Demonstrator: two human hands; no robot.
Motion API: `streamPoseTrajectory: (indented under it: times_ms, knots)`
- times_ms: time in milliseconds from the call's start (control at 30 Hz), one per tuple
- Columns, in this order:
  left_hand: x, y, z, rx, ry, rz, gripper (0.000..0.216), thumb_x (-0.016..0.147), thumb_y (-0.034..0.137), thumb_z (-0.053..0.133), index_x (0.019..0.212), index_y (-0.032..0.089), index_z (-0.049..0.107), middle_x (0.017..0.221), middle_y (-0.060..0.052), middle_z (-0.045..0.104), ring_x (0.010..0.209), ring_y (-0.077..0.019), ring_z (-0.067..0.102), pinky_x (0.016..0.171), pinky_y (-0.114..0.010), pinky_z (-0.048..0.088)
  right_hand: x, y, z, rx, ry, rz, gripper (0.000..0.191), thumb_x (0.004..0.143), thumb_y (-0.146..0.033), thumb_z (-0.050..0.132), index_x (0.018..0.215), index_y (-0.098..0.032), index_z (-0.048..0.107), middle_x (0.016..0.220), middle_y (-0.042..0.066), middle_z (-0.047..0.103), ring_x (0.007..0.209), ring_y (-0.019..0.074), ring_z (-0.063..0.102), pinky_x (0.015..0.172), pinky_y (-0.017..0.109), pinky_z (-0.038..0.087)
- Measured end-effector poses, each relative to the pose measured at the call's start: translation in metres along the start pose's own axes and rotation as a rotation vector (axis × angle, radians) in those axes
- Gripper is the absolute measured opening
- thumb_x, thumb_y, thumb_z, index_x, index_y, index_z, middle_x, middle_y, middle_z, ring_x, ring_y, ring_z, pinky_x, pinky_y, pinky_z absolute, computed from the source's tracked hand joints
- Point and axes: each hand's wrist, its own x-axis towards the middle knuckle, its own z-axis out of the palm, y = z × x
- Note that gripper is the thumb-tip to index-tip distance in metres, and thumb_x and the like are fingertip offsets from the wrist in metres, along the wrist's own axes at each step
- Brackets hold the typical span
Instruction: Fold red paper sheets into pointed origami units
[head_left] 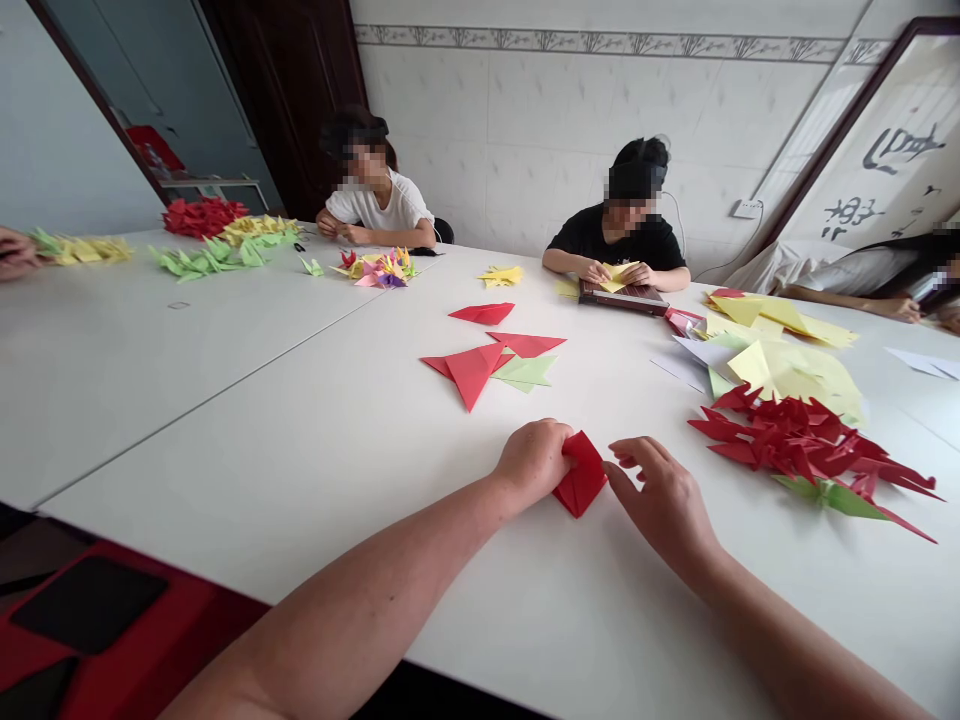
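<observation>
A folded red paper piece (581, 478) lies on the white table (360, 440) in front of me. My left hand (531, 460) is closed on its left edge, fingers curled over the fold. Just to the right, my right hand (660, 497) rests with its fingers bent, the fingertips touching the paper's right corner. Beyond my hands lie several folded red and green triangles (491, 362).
A heap of finished red folded pieces (802, 445) sits to my right, with yellow sheets (795, 370) behind it. Three other people sit folding paper at the far side. Piles of red, green and yellow pieces (217, 240) lie far left. A red stool (112, 620) stands near left.
</observation>
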Motion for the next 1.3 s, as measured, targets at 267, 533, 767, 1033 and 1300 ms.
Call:
streamPoseTrajectory:
  times_ms: [267,533,767,1033,1300]
  knots:
    - [0.0,-0.001,0.002,0.008,0.027,-0.033,0.028,0.065,0.007,0.053,0.053,0.019,0.031,0.058,0.003,0.042,0.053,-0.0111,0.034,0.05,-0.027,0.021,0.008,-0.003,0.009,0.254,-0.166,0.378,0.014,0.074,-0.03,0.053,0.078,-0.023,0.064,0.073,0.0,0.068,0.064,0.0172,0.06,0.057,0.029,0.046]
    - [-0.001,-0.002,0.004,-0.01,0.041,-0.075,0.023,0.066,0.011,0.055,0.055,0.019,0.037,0.062,0.002,0.052,0.051,-0.0109,0.041,0.049,-0.026,0.024,0.007,-0.017,0.013,0.346,-0.146,0.43,0.013,0.076,-0.03,0.054,0.08,-0.022,0.064,0.076,0.0,0.068,0.069,0.0172,0.06,0.062,0.029,0.046]
    - [-0.001,0.0,0.001,0.02,0.031,-0.067,0.025,0.065,0.01,0.053,0.055,0.019,0.032,0.061,0.002,0.049,0.052,-0.0116,0.04,0.048,-0.026,0.024,0.004,-0.006,0.004,0.372,-0.204,0.427,0.015,0.078,-0.031,0.054,0.085,-0.023,0.066,0.082,0.0,0.07,0.073,0.0182,0.062,0.063,0.029,0.048]
    - [0.001,0.002,0.003,0.074,0.02,-0.088,0.028,0.063,0.013,0.055,0.055,0.019,0.03,0.059,0.003,0.042,0.052,-0.011,0.036,0.048,-0.027,0.021,-0.004,0.004,-0.011,0.388,-0.382,0.31,0.023,0.084,-0.031,0.051,0.103,-0.027,0.064,0.106,0.002,0.071,0.094,0.0206,0.066,0.074,0.03,0.053]
    - [0.004,0.011,0.004,0.115,0.035,-0.137,0.024,0.064,0.016,0.057,0.056,0.02,0.035,0.062,0.003,0.049,0.053,-0.0107,0.04,0.047,-0.026,0.026,-0.005,0.007,-0.008,0.43,-0.422,0.311,0.028,0.084,-0.029,0.052,0.109,-0.027,0.062,0.115,0.003,0.068,0.102,0.0224,0.065,0.082,0.034,0.053]
